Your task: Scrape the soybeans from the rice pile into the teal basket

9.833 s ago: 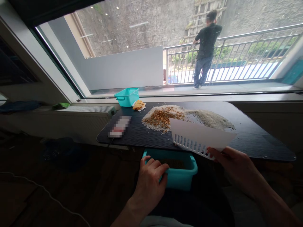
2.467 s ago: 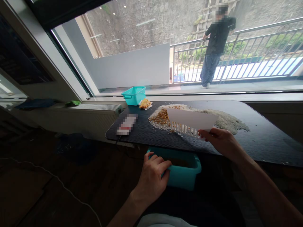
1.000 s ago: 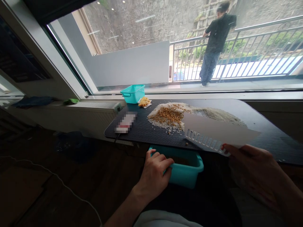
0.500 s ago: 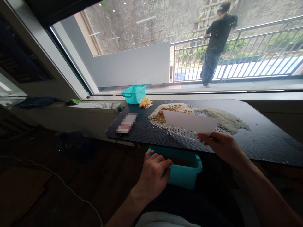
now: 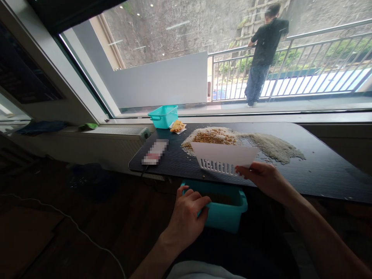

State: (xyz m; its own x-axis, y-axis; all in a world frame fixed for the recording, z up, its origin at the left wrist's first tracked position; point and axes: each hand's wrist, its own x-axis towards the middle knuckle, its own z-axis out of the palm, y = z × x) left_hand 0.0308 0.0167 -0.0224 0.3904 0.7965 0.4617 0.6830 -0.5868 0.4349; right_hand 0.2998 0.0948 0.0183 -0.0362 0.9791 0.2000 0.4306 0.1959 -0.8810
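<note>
My right hand [image 5: 263, 176] grips the right end of a white slotted plastic piece [image 5: 223, 155], a flat panel with a row of slots along its lower edge. It is held tilted over the near part of the black table. Behind it lies a spread of white rice-like grains [image 5: 276, 147] with golden corn-like kernels [image 5: 212, 135] on its left part. One loose kernel [image 5: 204, 176] sits near the table's front edge. Below that edge, my left hand [image 5: 190, 207] is closed on the rim of a teal plastic basin [image 5: 225, 217]; the basin's contents are dark and hard to make out.
A second teal basin [image 5: 164, 116] stands at the table's far left, beside a crumpled yellow item [image 5: 177, 126]. A phone-like object [image 5: 155, 152], blurred out, lies left with a cable. Behind the table [image 5: 325, 174] is a window; outside, a person [image 5: 263, 58] leans on a railing.
My right hand has drawn the white slotted piece left and nearer to the table's front edge. More of the golden kernels behind it show. My left hand stays on the basin.
</note>
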